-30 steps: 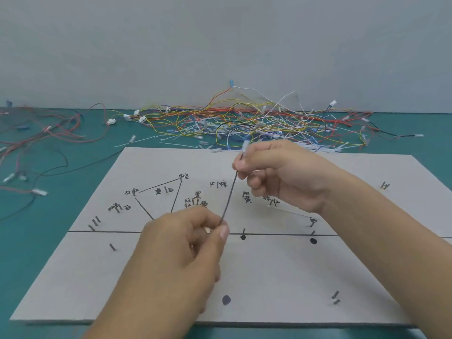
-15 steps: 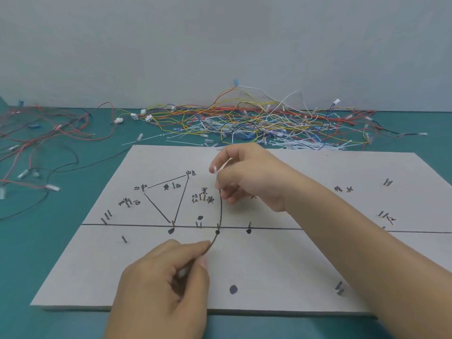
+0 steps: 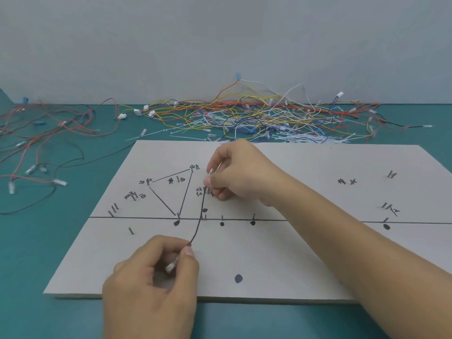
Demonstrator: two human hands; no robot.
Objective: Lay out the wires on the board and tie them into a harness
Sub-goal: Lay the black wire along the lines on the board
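- Thin black insulated wire [image 3: 199,223], running in a gentle curve over the left half of the board and crossing the drawn horizontal line just beside a short pin. Near end, with a clear terminal, pinched in the left grip [image 3: 151,277]. Far end, with a pale terminal, pinched in the right grip [image 3: 234,172] by the handwritten labels.
- Flat grey rectangular cardboard board [image 3: 305,253], lying on the teal bench [image 3: 36,241]. Marked with black lines, a triangle, dots and handwritten characters, and studded with short upright dark pins [image 3: 131,230].
- Loose tangle of yellow, red, white, blue and black wires [image 3: 244,113] with white connectors, heaped behind the board's far edge.
- Red and black wires [image 3: 49,128] sprawled off the board's left side.
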